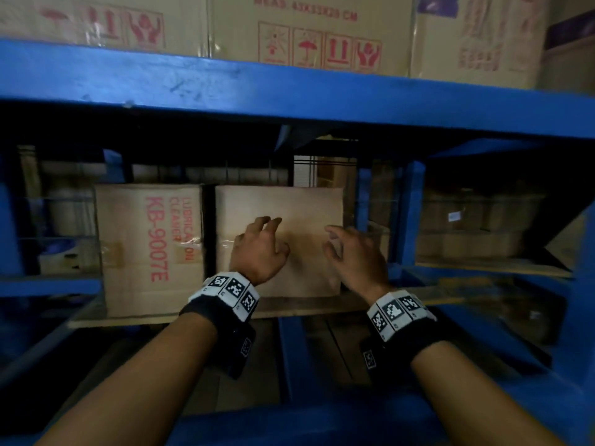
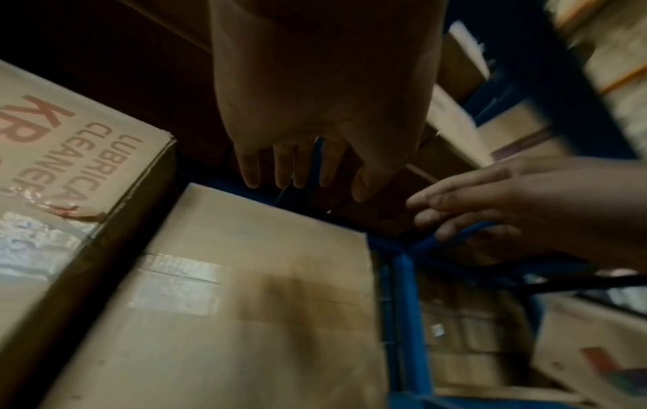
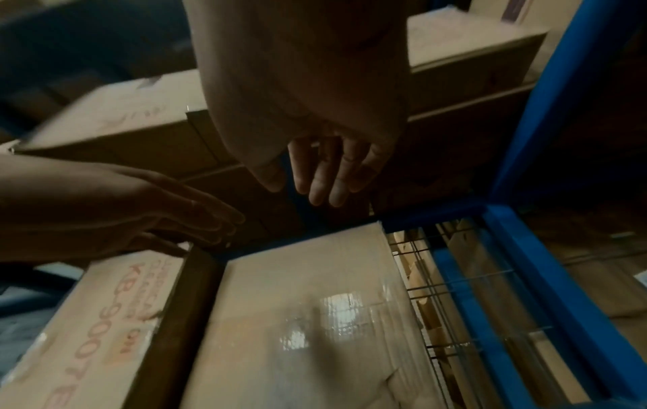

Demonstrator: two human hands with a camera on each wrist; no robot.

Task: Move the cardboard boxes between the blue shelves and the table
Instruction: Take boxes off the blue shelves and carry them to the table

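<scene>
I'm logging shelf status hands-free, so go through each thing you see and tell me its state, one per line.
Plain box: on the lower blue shelf, taped shut, not gripped.
KB-9007E box: beside it, standing on end, taped, untouched.
Upper boxes: resting on the top shelf.
Left hand: open, in front of the plain box.
Right hand: open, holds nothing.

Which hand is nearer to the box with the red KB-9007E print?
Left. The left hand hovers before the plain box, just right of the printed box. The right hand is farther right, near the plain box's right edge.
</scene>
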